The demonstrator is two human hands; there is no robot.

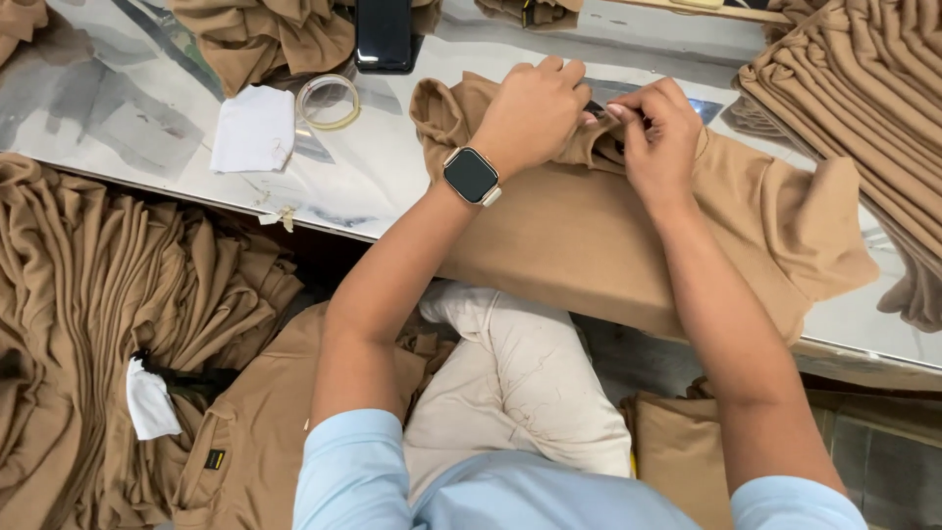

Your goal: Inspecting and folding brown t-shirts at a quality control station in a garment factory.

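Currently both hands work at the neckline of a tan shirt [628, 245] lying flat on the worktop [147, 128], near its front edge, with the hem end hanging slightly over that edge. Judging by finger placement, the step in hand is handling something small and dark at the collar, probably a label or tag; too small to tell which.

Left hand [530, 113]: knuckles up, fingers curled and pressed together on a bunched fold of collar fabric, holding it down. Wrist is bent inward; a watch [471, 177] sits on it, face up.

Right hand [657, 132]: thumb and forefinger pinch the collar edge beside the dark bit, other fingers tucked under. The two hands are touching or nearly so at the fingertips.

Both forearms come in from the front edge and converge on the collar, elbows out, light blue sleeves at the shoulders.

Next move, as I judge it, calls for fine fingertip control: left hand pinning the fabric while the right works the small piece, without dragging the shirt off the front edge.

Around: stack of folded tan shirts [863, 88] at the right end of the worktop, tape roll [329, 101] and white cloth scrap [253, 128] to the left of the hands, a dark phone [384, 34] at the back edge, more tan garments [108, 324] piled below the front edge on the left.
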